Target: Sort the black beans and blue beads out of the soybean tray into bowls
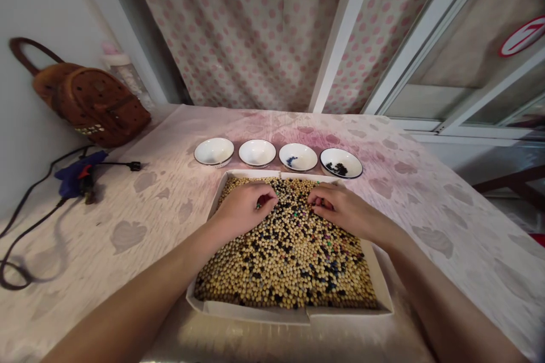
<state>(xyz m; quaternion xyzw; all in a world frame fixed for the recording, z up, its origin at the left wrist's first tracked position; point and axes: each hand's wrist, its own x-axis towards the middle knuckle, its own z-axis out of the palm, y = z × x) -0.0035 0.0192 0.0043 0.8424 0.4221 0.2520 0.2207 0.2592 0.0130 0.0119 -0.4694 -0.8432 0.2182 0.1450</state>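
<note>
A shallow white cardboard tray [255,313] lies on the table, filled with small round yellowish beads [281,264] that look like soybeans. Black, dark blue and a few green, red and purple beads [330,266] are mixed among them. My left hand [247,207] is over the tray's far left part, its thumb and fingers closed in a pinch at the surface, with tiny specks showing in the curl. Over the far right part, my right hand [338,207] has its fingers curled together against the beads. What either pinch holds is too small to make out.
Beyond the tray stand two white bowls [214,151] [257,153], a bowl with blue beads [298,157] and a bowl with black beads [341,163]. A blue glue gun [80,176] with a cord and a brown backpack [96,102] lie at left. A curtain [247,28] hangs behind the table.
</note>
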